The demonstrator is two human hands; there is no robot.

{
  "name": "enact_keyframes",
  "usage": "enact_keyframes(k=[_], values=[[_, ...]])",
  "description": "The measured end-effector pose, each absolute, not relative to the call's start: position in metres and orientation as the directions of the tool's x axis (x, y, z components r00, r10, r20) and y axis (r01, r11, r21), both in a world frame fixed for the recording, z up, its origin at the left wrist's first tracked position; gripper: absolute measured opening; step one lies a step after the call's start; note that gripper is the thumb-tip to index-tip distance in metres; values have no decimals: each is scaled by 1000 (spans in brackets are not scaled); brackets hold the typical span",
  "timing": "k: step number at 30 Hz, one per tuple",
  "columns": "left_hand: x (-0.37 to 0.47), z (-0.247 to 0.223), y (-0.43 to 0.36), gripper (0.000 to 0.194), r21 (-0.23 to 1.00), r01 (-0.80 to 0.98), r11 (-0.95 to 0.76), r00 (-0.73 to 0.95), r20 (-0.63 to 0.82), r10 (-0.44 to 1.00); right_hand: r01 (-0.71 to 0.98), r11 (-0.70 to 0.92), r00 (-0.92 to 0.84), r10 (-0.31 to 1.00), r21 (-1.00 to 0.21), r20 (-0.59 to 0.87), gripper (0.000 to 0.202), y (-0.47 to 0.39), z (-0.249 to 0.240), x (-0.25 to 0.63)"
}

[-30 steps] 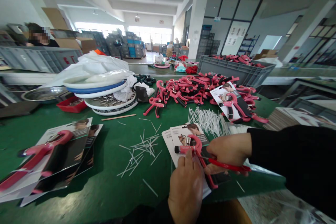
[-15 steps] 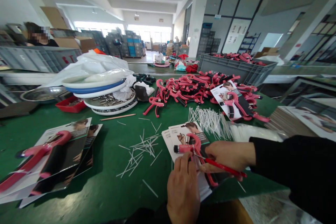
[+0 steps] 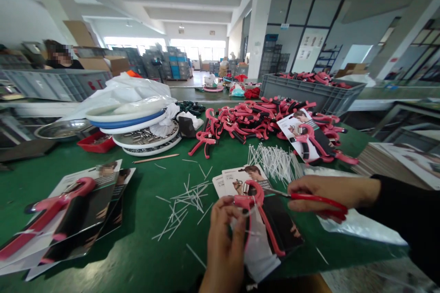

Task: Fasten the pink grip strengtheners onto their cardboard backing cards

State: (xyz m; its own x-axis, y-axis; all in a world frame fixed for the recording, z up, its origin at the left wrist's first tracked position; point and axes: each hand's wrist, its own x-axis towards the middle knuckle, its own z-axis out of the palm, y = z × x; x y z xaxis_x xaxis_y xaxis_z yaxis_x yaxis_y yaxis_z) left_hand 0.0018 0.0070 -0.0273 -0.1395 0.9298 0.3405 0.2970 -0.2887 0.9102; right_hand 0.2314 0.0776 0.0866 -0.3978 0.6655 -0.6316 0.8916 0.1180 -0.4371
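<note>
My right hand (image 3: 319, 192) grips red-handled scissors (image 3: 314, 198), their thin metal blades pointing left above a printed backing card (image 3: 280, 213). On that card lies a pink-and-black hand grip strengthener (image 3: 256, 194) with a metal spring. My left hand (image 3: 223, 242) is at the strengthener's left side, thumb and fingers curled together around a thin white cable tie (image 3: 249, 212); part of the tie is hidden by the fingers. Cut white tie pieces (image 3: 190, 197) lie scattered to the left. A bundle of white cable ties (image 3: 273, 160) rests behind the card.
Carded strengtheners (image 3: 65, 210) lie at the left. A pile of loose strengtheners (image 3: 247, 119) spreads across the back, before a grey crate (image 3: 312, 91). Stacked round trays (image 3: 147, 137), a red tray (image 3: 98, 143) and a pencil (image 3: 156, 158) stand or lie left of centre. Cards (image 3: 388, 162) are stacked right.
My right hand and the scissors have drawn back to the right, away from the strengthener. My left hand has shifted slightly left, and its fingers have curled.
</note>
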Motion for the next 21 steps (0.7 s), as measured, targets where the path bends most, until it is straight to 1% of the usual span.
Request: enact_keyframes(k=[1,2,3,4,5,7,9,10,11,12,13,14,16,18,19,20,21], values=[[-15,-20,14,16,958,169,-230,-231,266,936,908,142,-359,748,-394,-558,44,81,81,237],[-36,-14,21,16,975,65,-210,-389,219,895,931,181,-318,831,-319,-457,42,85,73,243],[-58,-9,28,16,981,-13,-194,-572,152,806,946,197,-286,880,-257,-379,38,89,64,248],[-82,-5,32,16,975,-78,-207,-721,88,688,957,206,-264,910,-206,-318,36,94,54,252],[-105,-5,34,17,971,-135,-196,-790,13,613,966,202,-241,932,-163,-271,34,99,44,257],[-141,-12,29,25,975,-197,-103,-837,-112,536,978,179,-198,958,-109,-208,32,109,27,264],[-155,-27,14,34,985,-171,-30,-855,-134,500,983,164,-175,972,-81,-156,32,120,14,269],[-153,-35,5,35,989,-146,4,-860,-129,494,983,165,-175,975,-76,-137,32,124,10,269],[-145,-44,-5,36,990,-137,45,-836,-140,530,982,174,-182,976,-76,-120,32,127,7,268],[-132,-51,-13,37,991,-84,103,-775,-130,619,979,186,-194,976,-77,-103,31,129,5,264],[-115,-57,-20,40,988,-39,150,-661,-139,737,976,202,-209,974,-78,-87,29,128,5,259],[-97,-60,-25,43,984,-13,177,-546,-156,823,972,221,-227,971,-81,-71,28,126,5,252],[-60,-61,-26,48,973,-8,232,-271,-226,936,960,266,-272,960,-89,-64,26,116,5,236],[-33,-58,-18,54,967,-21,255,-10,-255,967,946,298,-310,946,-126,-96,34,102,4,223],[-24,-57,-12,59,966,-28,258,92,-255,963,942,293,-313,943,-164,-113,39,96,2,219],[-19,-55,-6,60,971,-4,238,149,-234,961,932,272,-306,945,-239,-119,42,91,0,217],[-16,-54,-1,59,971,41,234,165,-237,957,915,250,-303,944,-316,-130,44,87,-3,216]])
